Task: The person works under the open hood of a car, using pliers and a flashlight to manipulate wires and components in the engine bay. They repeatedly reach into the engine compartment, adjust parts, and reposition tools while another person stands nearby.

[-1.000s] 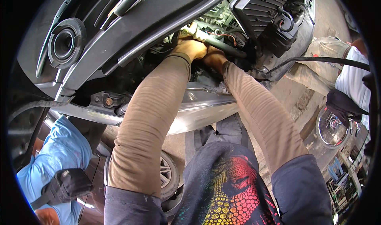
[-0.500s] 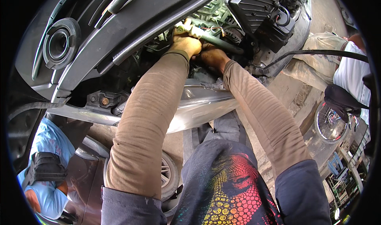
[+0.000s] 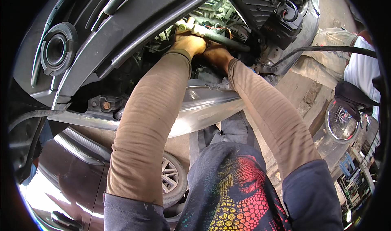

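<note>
The left hand [image 3: 190, 43] reaches in on the near side of a pale fitting [image 3: 198, 30]; to its right, the right hand [image 3: 216, 54] sits close by, below a dark hose [image 3: 228, 41] running rightward from that fitting. Good work here likely means small, steady movements, forearms clear of the near headlamp [image 3: 209, 113]. Both hands' fingertips are hidden; whether either grips anything, I cannot tell.

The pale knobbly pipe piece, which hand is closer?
Left. The left hand is just below the pale pipe piece in the picture; the right hand is farther away, lower and to the right.
</note>
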